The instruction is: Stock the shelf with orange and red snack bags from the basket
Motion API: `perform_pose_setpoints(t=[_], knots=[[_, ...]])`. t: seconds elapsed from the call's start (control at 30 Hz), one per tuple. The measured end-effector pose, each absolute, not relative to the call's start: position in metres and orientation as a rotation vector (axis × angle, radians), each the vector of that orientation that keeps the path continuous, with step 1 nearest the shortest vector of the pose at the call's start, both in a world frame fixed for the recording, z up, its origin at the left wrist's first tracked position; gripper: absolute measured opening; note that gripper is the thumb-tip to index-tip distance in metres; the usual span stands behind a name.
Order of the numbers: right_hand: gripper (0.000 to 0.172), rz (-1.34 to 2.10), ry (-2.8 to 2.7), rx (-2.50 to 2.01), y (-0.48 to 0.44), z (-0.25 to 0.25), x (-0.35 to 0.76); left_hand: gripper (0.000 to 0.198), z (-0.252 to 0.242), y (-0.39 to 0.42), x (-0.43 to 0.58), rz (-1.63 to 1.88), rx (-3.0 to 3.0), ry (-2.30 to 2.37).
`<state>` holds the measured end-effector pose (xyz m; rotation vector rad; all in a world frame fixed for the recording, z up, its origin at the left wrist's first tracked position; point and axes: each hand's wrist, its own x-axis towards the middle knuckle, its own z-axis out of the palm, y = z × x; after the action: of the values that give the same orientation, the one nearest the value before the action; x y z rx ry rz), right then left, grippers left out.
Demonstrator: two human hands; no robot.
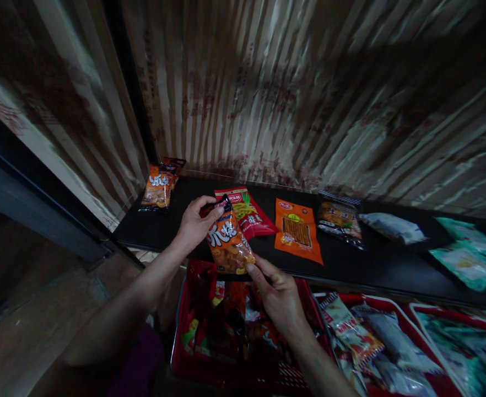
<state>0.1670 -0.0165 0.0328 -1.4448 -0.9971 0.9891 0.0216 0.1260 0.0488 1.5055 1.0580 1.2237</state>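
Both my hands grip one orange and black snack bag, held tilted above the front edge of the black shelf. My left hand pinches its upper corner, thumb on the front. At the lower right corner, my right hand has its thumb and fingers closed on the bag. Partly behind it lies a red snack bag on the shelf. Two matching orange and black bags stand near the shelf's left end. Below my hands is a red basket of mixed snack bags.
Right along the shelf lie an orange flat packet, a dark chip bag, a white packet and green packets. More red baskets with packets stand below. A dark metal post rises at left.
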Motion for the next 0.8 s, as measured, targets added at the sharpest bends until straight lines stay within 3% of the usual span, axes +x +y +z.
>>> perform_pose_setpoints(t=[0.17,0.33,0.47,0.63,0.8], knots=[[0.038,1.08,-0.949,-1.45,-0.018,0.031,0.168,0.021,0.05,0.124,0.026,1.236,1.165,0.914],[0.043,1.082,-0.865,-1.468,-0.018,0.039,0.167,0.02,0.048,0.126,0.027,1.273,1.277,1.021],[0.041,0.99,-0.797,-1.468,-0.017,0.039,0.169,0.035,0.043,0.12,0.028,1.365,1.472,1.162],[0.034,0.667,-0.862,-1.547,-0.016,0.032,0.175,0.034,0.042,0.1,0.038,1.297,1.409,1.027],[0.028,0.095,-1.403,-1.541,-0.016,0.029,0.177,0.049,0.05,0.082,0.05,1.092,1.156,0.682]])
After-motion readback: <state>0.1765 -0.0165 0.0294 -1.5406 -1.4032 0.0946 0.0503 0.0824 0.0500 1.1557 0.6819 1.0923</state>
